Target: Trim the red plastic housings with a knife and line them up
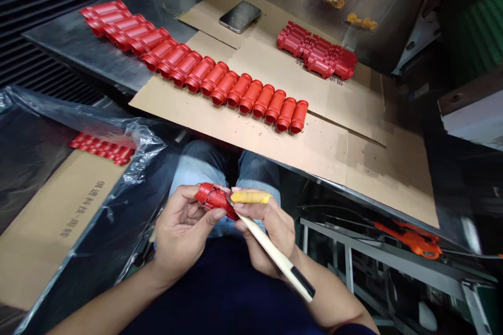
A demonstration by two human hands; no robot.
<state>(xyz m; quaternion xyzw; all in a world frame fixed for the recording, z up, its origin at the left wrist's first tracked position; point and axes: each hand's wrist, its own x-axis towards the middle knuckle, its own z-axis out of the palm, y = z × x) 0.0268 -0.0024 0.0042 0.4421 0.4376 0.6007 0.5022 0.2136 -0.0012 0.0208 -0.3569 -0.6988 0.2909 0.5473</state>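
Observation:
My left hand (184, 230) is closed around a red plastic part (214, 196), held above my lap. In my right hand (271, 233) is a tool with a long cream handle and a black end, which looks like a trimming knife (271, 248). Its tip meets the right side of the red part, though my fingers hide the blade itself. A yellow finger cover (250, 197) wraps my right index finger, which lies over the part's edge. On the table beyond, a long row of red cylindrical parts (226, 87) lies side by side.
Cardboard (334, 141) covers much of the metal table (58, 36). A phone (240, 16) and a block of red parts (314, 49) lie on it. At left stands a plastic-lined box (47, 220) with red pieces inside. Orange-handled scissors (416, 241) are below the table at right.

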